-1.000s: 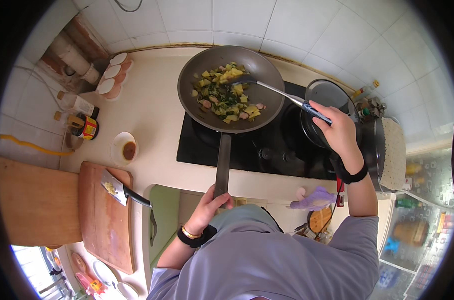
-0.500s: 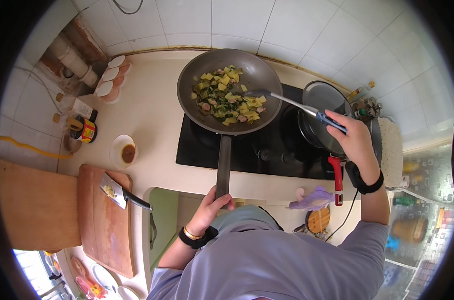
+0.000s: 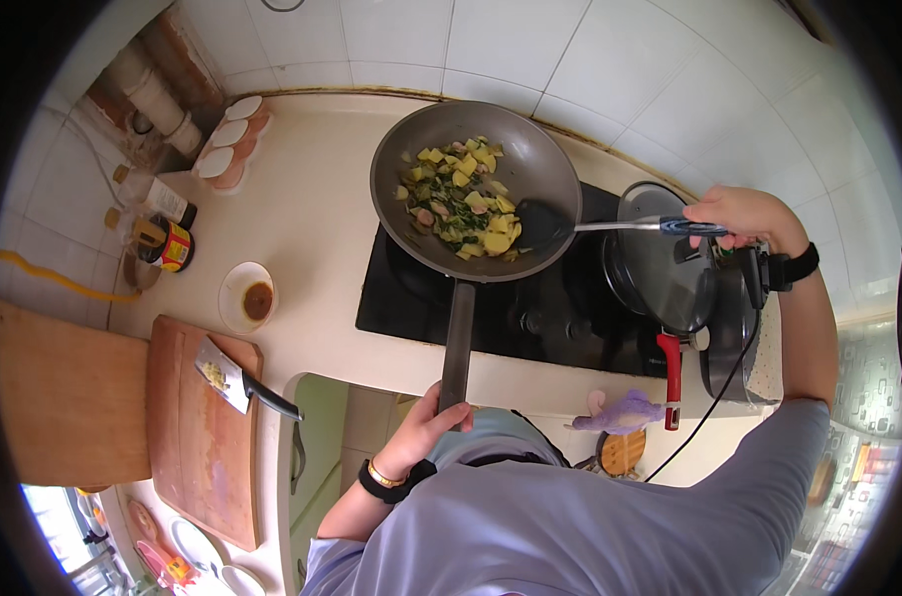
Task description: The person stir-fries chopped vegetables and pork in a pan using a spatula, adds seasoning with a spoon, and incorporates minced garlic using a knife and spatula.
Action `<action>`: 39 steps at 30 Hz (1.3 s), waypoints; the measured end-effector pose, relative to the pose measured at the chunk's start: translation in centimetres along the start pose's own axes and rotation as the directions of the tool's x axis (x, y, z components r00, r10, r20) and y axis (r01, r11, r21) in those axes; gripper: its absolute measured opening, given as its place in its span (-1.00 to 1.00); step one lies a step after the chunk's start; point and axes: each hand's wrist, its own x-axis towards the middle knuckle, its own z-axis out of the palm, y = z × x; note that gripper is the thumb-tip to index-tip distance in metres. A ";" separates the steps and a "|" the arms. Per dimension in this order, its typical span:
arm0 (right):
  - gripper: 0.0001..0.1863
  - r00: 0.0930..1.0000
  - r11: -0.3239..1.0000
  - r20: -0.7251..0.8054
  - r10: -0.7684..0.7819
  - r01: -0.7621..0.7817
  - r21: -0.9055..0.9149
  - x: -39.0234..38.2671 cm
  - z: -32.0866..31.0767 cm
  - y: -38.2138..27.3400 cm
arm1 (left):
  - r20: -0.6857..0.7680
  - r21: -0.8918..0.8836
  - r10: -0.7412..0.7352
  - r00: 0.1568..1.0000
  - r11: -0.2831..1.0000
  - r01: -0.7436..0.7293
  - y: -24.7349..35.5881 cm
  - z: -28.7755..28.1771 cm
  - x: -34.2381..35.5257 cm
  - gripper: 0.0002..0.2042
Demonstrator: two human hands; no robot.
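A grey wok [image 3: 401, 221] with a long dark handle sits at the left of a black cooktop [image 3: 540, 333]. Inside lie yellow chunks, dark green leafy bits and small pinkish pieces [image 3: 456, 204]. My left hand [image 3: 426, 429] is wrapped round the end of the wok's handle. In my right hand [image 3: 744, 217] is a spatula [image 3: 620, 225] with a blue-grey grip and a dark blade. Its blade rests against the right inner side of the wok, at the edge of the food.
Right of the wok stands a lidded pan [image 3: 660, 268] with a red handle. A cleaver [image 3: 227, 382] carrying minced bits lies on a wooden cutting board [image 3: 188, 437]. Nearby are a bowl of brown sauce [image 3: 247, 298] and bottles [image 3: 163, 238]. A black cord [image 3: 714, 402] hangs from my right wrist.
My right hand has moved right and slightly up. The spatula has turned more level, and its blade now faces up against the wok's right side. My left hand keeps its hold.
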 end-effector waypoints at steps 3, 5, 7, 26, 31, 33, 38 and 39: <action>-0.54 0.964 0.940 0.266 0.003 -0.094 0.328 3.1 0.5 0.5 | 0.021 0.013 -0.008 1.000 1.000 0.008 0.3 -0.1 -0.1 -0.81; -0.56 0.950 0.858 0.299 -0.091 -0.078 0.507 5.5 2.7 0.8 | 0.026 0.000 -0.018 1.000 1.000 0.018 0.2 0.0 0.1 -0.81; -0.57 0.952 0.775 0.253 -0.170 -0.030 0.631 8.1 5.8 0.9 | 0.020 0.003 -0.019 1.000 1.000 0.019 0.1 -0.1 0.1 -0.81; -0.73 0.434 0.777 -0.646 -0.628 0.304 -0.551 -2.7 8.0 -1.5 | 0.043 -0.021 -0.011 0.999 1.000 0.012 -0.1 -0.4 0.1 -0.74; -0.72 0.491 0.853 -0.698 -0.521 0.269 -0.448 1.7 4.4 -0.8 | 0.041 -0.035 0.013 0.999 0.999 -0.011 -0.3 -0.2 0.4 -0.76; -0.60 0.794 0.973 -0.563 -0.232 0.177 -0.152 3.4 2.1 -1.1 | 0.017 -0.038 0.019 1.000 0.999 -0.018 -0.4 -0.2 0.2 -0.77; -0.54 0.990 0.950 -0.125 -0.069 0.103 0.293 8.8 -0.1 -0.4 | 0.022 0.031 -0.014 1.000 0.999 0.013 -0.5 -0.5 -0.1 -0.78; -0.54 0.997 0.916 -0.045 -0.066 0.078 0.394 10.5 0.5 0.0 | 0.016 0.026 -0.009 1.000 1.000 0.008 -0.4 -0.4 -0.1 -0.78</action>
